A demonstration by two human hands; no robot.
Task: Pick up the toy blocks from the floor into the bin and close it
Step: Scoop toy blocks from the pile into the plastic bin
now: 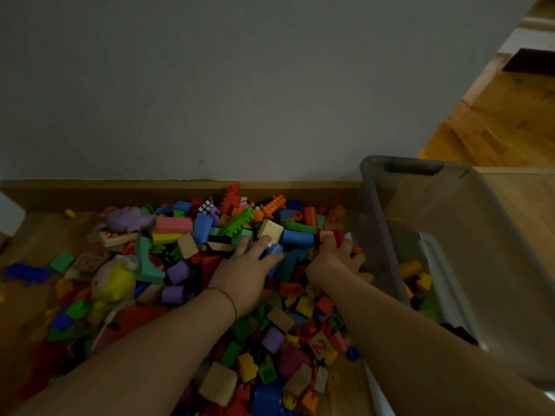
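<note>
Gathering stage: early by my judgement; most of the job is left.
Toy blocks (174, 225): heaped on the floor against the wall, left of the bin.
Bin (368, 163): clear plastic, open, only a few blocks (417, 274) at its bottom.
Left hand (249, 265): fingers curled round a blue block (275, 250) on top of the heap.
Right hand (333, 259): fingers bent into the blocks just beside the bin's wall; whether it grips any, I cannot tell.
Left to do: move the heap across, then close the bin.

Blocks (207, 228) multicoloured; bin (480, 223) translucent grey; floor (495, 121) brown.
</note>
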